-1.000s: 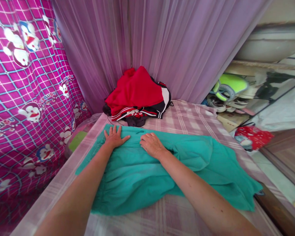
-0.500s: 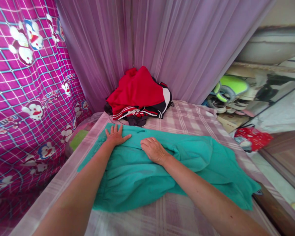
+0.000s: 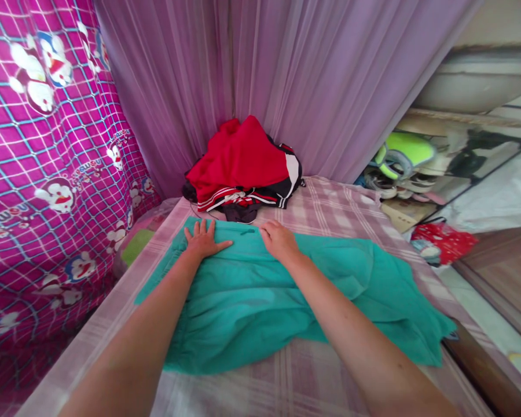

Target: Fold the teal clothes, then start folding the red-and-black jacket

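Apparently, in the head view, the left hand [image 3: 203, 242] lies flat, fingers spread and gripping nothing, on the teal cloth garment [image 3: 234, 313], probably to keep its narrower end from sliding. The right hand [image 3: 280, 240] has curled fingers at the far edge of the garment; whether they pinch the fabric, I cannot tell. The garment is stretched sideways across the purple-and-white checked sheet [image 3: 330, 202], perhaps because its length needs this space, with some wrinkles in it. Just behind it, the heaped red, black and white clothes [image 3: 247, 153] limit the room, and the sheer purple curtain [image 3: 295, 69] closes the back. Nothing stands between the hands and the garment.
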Demonstrator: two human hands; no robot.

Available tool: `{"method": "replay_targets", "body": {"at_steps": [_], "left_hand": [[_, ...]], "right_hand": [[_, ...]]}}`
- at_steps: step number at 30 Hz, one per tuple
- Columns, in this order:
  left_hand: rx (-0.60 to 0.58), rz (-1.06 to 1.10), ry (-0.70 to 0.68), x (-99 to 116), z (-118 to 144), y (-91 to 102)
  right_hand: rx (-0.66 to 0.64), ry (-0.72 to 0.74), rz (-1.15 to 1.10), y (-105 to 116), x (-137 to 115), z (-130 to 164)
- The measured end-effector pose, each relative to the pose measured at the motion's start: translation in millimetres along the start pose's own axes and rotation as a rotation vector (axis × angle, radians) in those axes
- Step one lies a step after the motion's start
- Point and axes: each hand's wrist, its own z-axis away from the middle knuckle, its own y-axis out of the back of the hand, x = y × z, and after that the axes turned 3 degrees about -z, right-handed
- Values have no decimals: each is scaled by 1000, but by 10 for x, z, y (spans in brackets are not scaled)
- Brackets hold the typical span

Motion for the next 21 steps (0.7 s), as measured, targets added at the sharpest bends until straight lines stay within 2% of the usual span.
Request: {"method": "replay_targets", "body": {"at_steps": [3, 6, 9, 13, 16, 19, 21], "left_hand": [[6, -3, -5, -4, 7, 6], [12, 3, -10, -3, 19, 16], [28, 11, -14, 9, 41, 11], [170, 26, -54, 25, 120, -21], [296, 2, -121, 13, 197, -22], [322, -19, -166, 46, 268, 28], [298, -23, -183, 167, 318, 72]], "right_hand": [[-23, 26, -9, -116, -43, -89], [-173, 4, 37, -278, -2, 13], [-272, -85, 72, -343, 175, 165], [-290, -210, 94, -280, 454, 211], [-274, -256, 106, -253, 564, 177], [-244, -249, 118, -278, 578, 176], [-226, -244, 124, -307, 561, 193]]}}
